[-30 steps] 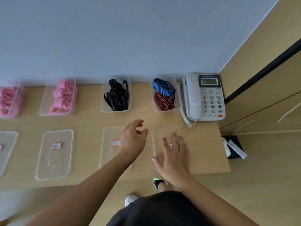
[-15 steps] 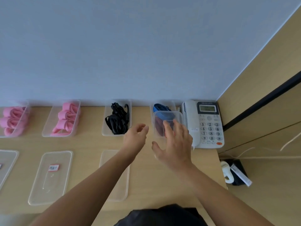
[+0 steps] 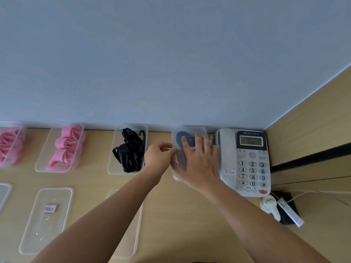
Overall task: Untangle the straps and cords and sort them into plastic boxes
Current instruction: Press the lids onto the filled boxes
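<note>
Now lid (image 3: pixel 190 130), lifted from near table, being pressed onto far-right box (image 3: pixel 176 177) by flat, spread right hand (image 3: pixel 198 162); left hand (image 3: pixel 158 155) fingers curled at rim, grip unclear; sorting there seemingly finished.

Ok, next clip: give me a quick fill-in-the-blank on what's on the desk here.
1. The right hand lies flat on a clear lid right beside the ____.
2. The bundle in the open box just left of the left hand is ____.
3. The rolls in the next box to the left are ____.
Missing words: telephone; black; pink.
</note>
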